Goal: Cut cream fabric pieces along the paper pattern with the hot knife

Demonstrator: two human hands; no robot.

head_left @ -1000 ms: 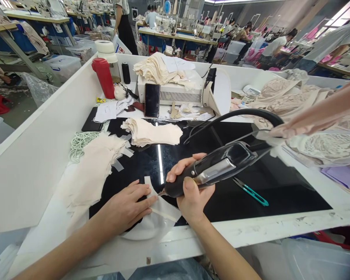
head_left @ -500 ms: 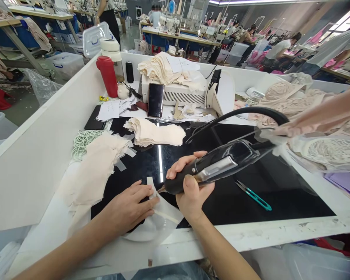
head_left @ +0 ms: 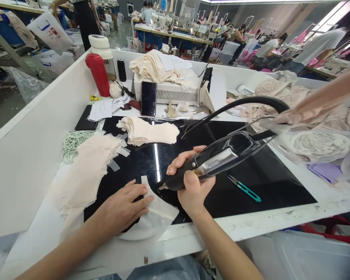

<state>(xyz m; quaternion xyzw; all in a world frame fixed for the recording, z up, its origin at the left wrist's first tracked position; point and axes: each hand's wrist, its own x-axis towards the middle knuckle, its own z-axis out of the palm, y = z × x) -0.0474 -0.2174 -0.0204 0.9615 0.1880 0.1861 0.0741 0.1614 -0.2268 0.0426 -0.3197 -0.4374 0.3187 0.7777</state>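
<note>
My left hand [head_left: 122,208] lies flat, fingers stretched, pressing a curved white fabric piece [head_left: 156,217] onto the black glass worktop [head_left: 274,182]. My right hand [head_left: 192,186] is closed round the handle of a black hand-held cutting tool [head_left: 218,157] with a thick black hose. The tool's tip rests on the upper edge of the white piece, just right of my left fingertips.
A stack of cream fabric pieces [head_left: 147,132] and a looser pile [head_left: 87,171] lie to the left. Teal thread snips [head_left: 245,189] rest at the right. A red bottle [head_left: 97,74], a phone [head_left: 148,98], a white machine [head_left: 177,91] stand behind. Another person's arm [head_left: 317,101] reaches over lace garments at right.
The tool's tip has crept a little along the fabric edge. My head has turned slightly, shifting the view. Both hands keep their hold.
</note>
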